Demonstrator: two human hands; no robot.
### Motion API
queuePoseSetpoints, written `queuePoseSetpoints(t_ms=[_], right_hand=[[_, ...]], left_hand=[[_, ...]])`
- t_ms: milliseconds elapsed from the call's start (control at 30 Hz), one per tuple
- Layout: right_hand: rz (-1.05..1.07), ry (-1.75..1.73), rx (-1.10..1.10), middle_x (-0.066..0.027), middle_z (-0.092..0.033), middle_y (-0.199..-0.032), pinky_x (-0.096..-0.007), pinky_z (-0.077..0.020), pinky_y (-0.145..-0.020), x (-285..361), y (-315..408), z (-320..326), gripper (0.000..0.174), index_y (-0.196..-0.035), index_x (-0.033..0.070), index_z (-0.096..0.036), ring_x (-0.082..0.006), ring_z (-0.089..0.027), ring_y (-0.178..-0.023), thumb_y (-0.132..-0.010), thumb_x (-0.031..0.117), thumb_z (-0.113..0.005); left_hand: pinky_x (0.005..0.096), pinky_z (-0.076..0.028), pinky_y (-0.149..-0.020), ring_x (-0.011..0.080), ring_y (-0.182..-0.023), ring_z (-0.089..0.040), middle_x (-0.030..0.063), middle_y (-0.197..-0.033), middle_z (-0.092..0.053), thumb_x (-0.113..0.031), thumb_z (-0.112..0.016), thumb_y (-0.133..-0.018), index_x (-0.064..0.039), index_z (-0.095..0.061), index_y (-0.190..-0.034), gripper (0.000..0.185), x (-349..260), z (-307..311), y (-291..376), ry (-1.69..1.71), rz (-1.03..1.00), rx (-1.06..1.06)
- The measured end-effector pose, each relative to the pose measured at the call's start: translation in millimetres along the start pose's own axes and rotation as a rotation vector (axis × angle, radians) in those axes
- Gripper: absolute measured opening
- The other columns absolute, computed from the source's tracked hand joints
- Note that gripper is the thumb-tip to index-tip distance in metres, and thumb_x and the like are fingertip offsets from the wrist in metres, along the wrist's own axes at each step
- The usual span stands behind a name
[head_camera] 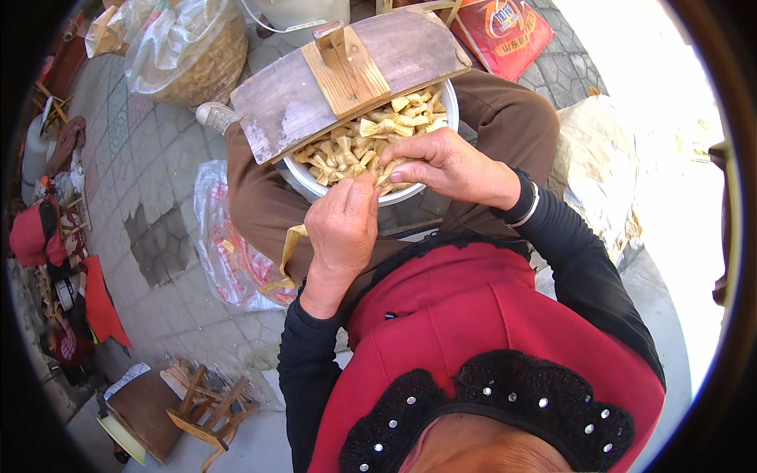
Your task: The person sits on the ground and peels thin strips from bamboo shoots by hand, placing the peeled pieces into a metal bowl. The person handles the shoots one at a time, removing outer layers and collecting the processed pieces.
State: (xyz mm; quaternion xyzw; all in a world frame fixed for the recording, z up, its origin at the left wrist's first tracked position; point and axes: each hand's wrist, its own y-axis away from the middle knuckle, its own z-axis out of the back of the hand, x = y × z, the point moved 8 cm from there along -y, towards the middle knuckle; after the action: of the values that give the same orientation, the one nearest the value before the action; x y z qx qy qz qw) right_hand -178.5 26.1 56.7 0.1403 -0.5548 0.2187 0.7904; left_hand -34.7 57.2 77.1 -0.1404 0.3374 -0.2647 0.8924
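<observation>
Between my knees stands a round white tub (453, 109) heaped with small knots of yellow strip (340, 155), probably bean curd skin. A wooden board (414, 44) with a wooden block (331, 44) fixed on it lies across the tub's far side. Over the near rim, my left hand (343, 227) pinches a yellow strip, whose tail (291, 251) appears to hang down beside the wrist. My right hand (446, 165) grips yellow strip between thumb and forefinger, close to the left fingertips. Fingers hide the exact shape of the held piece.
On the paving lies a clear plastic bag (219, 242) with red print, left of my leg. Farther off are a full plastic sack (189, 59), a white bucket (301, 15) and a red bag (502, 38). A small wooden stool (213, 408) and another person (68, 343) are at left.
</observation>
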Motion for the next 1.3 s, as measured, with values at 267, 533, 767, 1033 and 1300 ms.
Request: queuePoseSetpoints(t_ms=[267, 533, 767, 1033, 1300], right_hand=[[0.359, 0.804, 0.041, -0.0082, -0.059, -0.084, -0.0378, -0.0452, -0.076, 38.3, 2.5, -9.8, 0.022, -0.092, 0.009, -0.062, -0.0279, -0.061, -0.083, -0.081, 0.026, -0.072], [-0.026, 0.378, 0.23, -0.0052, -0.06, -0.071, -0.0346, -0.0498, -0.061, -2.8, -6.9, 21.6, 0.02, -0.094, 0.004, -0.062, -0.0212, -0.062, -0.066, -0.094, 0.023, -0.065], [-0.099, 0.046, -0.125, -0.0063, -0.061, -0.079, -0.0297, -0.0497, -0.067, -25.5, -42.4, 45.5, 0.017, -0.105, 0.001, -0.063, -0.0146, -0.059, -0.072, -0.101, 0.015, -0.055], [-0.012, 0.161, -0.38, -0.0178, -0.063, -0.082, -0.0392, -0.0493, -0.074, -46.7, -77.8, 62.0, 0.014, -0.099, 0.001, -0.062, -0.0299, -0.064, -0.08, -0.096, 0.014, -0.058], [-0.019, 0.192, -0.424, -0.0193, -0.065, -0.083, -0.0401, -0.05, -0.074, -74.9, -86.7, 60.0, 0.012, -0.095, 0.002, -0.063, -0.033, -0.065, -0.081, -0.093, 0.014, -0.06]], left_hand=[[0.0321, -0.048, -0.063, 0.0239, -0.067, -0.063, 0.0112, -0.08, -0.065, -0.005, -0.066, -0.091, 0.001, -0.064, -0.094, 0.007, 11.2, -19.1, -7.3, 0.349, 0.166, 0.168], [0.0235, -0.039, -0.06, 0.0042, -0.071, -0.045, -0.0052, -0.074, -0.054, -0.01, -0.062, -0.098, 0.001, -0.066, -0.094, 0.013, 45.1, -43.4, -1.3, 0.985, 0.554, 0.321], [0.0308, -0.049, -0.068, 0.0145, -0.072, -0.061, 0.009, -0.08, -0.067, -0.01, -0.06, -0.096, 0.001, -0.069, -0.104, 0.016, 83.9, -29.2, -46.6, 0.551, 0.43, 0.119], [0.0252, -0.048, -0.071, 0.0086, -0.077, -0.055, 0.0001, -0.082, -0.061, -0.003, -0.058, -0.096, 0.002, -0.065, -0.102, 0.011, 112.4, -36.6, -89.0, 0.614, 0.434, 0.059], [0.0333, -0.049, -0.068, 0.018, -0.072, -0.059, 0.0072, -0.077, -0.063, -0.007, -0.061, -0.095, -0.001, -0.062, -0.093, 0.006, 134.8, -59.1, -97.7, 0.473, 0.413, 0.01]])
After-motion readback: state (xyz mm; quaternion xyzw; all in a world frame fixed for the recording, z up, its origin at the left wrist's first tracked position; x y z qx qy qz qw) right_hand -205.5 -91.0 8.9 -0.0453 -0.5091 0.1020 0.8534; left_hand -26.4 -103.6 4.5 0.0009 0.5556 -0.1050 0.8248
